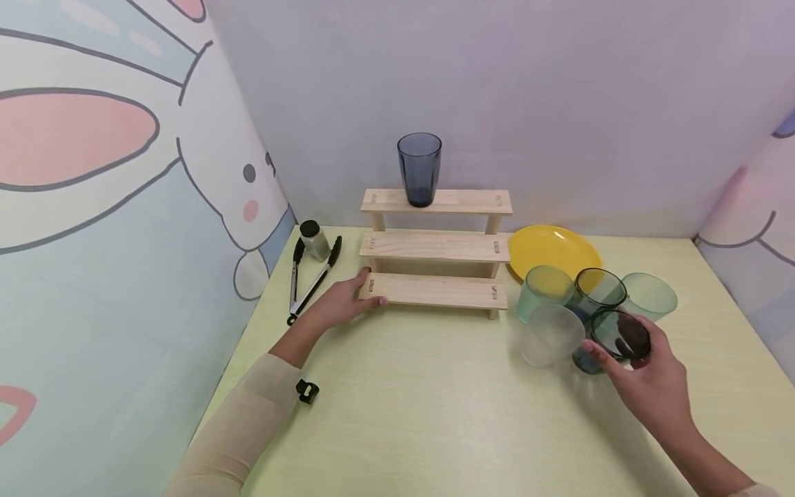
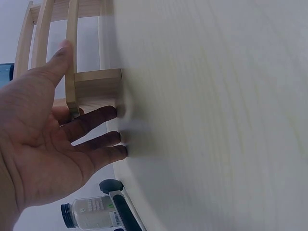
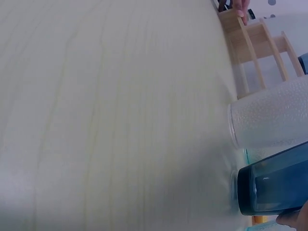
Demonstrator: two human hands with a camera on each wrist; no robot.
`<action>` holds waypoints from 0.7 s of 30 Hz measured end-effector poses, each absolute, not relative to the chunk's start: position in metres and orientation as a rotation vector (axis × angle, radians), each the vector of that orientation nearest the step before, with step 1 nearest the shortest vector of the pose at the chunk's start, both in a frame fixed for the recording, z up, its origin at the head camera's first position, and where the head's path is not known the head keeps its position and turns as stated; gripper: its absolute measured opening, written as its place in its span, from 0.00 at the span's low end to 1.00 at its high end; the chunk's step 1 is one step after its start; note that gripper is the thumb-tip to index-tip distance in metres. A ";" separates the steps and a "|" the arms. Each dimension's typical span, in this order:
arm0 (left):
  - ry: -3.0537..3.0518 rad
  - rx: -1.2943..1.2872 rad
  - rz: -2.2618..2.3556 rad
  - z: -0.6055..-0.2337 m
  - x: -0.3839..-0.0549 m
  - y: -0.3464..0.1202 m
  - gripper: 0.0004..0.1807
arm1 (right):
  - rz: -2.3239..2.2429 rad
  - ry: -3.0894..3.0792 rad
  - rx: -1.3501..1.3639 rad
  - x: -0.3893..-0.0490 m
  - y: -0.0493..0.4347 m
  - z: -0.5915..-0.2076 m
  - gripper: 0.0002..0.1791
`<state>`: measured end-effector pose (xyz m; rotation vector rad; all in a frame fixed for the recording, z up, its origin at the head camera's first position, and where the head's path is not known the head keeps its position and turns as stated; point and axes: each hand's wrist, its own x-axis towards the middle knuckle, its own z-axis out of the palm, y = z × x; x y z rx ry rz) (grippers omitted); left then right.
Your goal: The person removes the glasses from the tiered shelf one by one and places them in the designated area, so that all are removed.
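A three-step wooden shelf [image 1: 435, 290] stands at the back of the table. My left hand [image 1: 341, 304] grips the left end of its lowest step, thumb at the front edge and index finger behind; the other fingers [image 2: 98, 155] stretch out below the board. On the top step stands a blue-grey glass [image 1: 420, 169]. My right hand [image 1: 658, 386] holds another blue-grey glass [image 1: 620, 335] round its upper part. That glass looks upright, its base [image 3: 244, 191] at or just above the tabletop. Beside it are a clear textured glass [image 1: 546, 338], a green glass [image 1: 540, 304] and a third blue-grey glass [image 1: 593, 293].
Another pale green glass [image 1: 649, 293] stands at the right of the group. A yellow plate [image 1: 546, 248] lies behind the glasses. Tongs [image 1: 317, 283] and a dark-lidded jar [image 1: 315, 241] are left of the shelf. Walls border the table behind and at both sides.
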<state>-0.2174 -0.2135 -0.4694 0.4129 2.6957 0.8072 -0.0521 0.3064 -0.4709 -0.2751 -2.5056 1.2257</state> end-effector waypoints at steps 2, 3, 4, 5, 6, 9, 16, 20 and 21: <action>2.693 0.407 0.812 -0.469 -0.217 -0.213 0.61 | 1.213 -2.528 -0.275 -0.052 0.306 -0.472 0.49; 2.693 0.405 0.813 -0.469 -0.217 -0.213 0.61 | 1.214 -2.537 -0.277 -0.052 0.305 -0.472 0.50; 2.693 0.403 0.812 -0.469 -0.217 -0.213 0.61 | 1.213 -2.546 -0.277 -0.051 0.305 -0.472 0.50; 2.692 0.399 0.817 -0.469 -0.216 -0.213 0.61 | 1.211 -2.555 -0.276 -0.051 0.305 -0.472 0.51; 2.691 0.395 0.818 -0.469 -0.217 -0.213 0.61 | 1.223 -2.557 -0.275 -0.051 0.304 -0.472 0.51; 2.693 0.392 0.815 -0.470 -0.217 -0.213 0.61 | 1.215 -2.571 -0.267 -0.051 0.305 -0.473 0.52; 2.700 0.399 0.814 -0.471 -0.217 -0.214 0.62 | 1.164 -2.628 -0.196 -0.055 0.308 -0.473 0.51; 2.702 0.399 0.808 -0.471 -0.217 -0.214 0.62 | 1.124 -2.676 -0.213 -0.056 0.308 -0.471 0.51; 2.702 0.396 0.807 -0.471 -0.217 -0.213 0.62 | 1.121 -2.684 -0.220 -0.056 0.308 -0.470 0.52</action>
